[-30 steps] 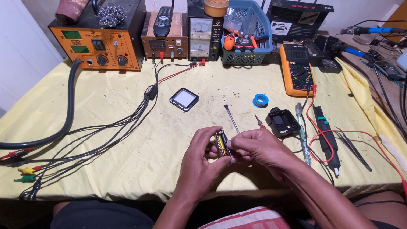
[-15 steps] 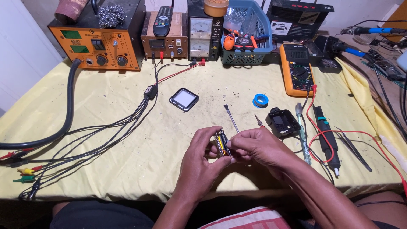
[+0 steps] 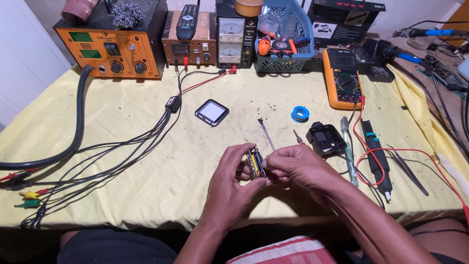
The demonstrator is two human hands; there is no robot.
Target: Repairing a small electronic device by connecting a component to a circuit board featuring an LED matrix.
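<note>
Over yellow cloth point(image 3: 146, 161): left hand point(image 3: 229, 176), right hand point(image 3: 298, 168) both pinch small circuit board point(image 3: 256, 163), fingers hiding most.

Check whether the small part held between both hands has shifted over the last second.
No. The small part sits in the same spot below the thin screwdriver, held by the left hand and right hand.

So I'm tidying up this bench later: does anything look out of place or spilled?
Small dark specks are scattered on the yellow cloth near the blue tape roll. A remote control lies atop the brown unit. Nothing looks damaged.
</note>
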